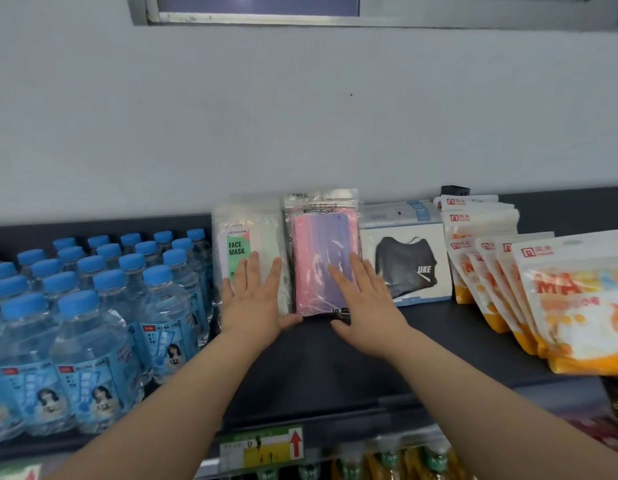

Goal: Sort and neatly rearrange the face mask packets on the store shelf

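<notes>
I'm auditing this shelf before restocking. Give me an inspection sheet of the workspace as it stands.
Surface: dark shelf, goods along its back.
Job's things: green packet, pink packet and mask box stand side by side.
Clutter: bottles at left, orange pouches at right.
Grippers: left hand flat on green packet; right hand flat on pink packet.
Cables: nothing seen.
Surroundings: grey wall, window frame above, price tag on the shelf edge.

Both forearms and hands are bare.
</notes>
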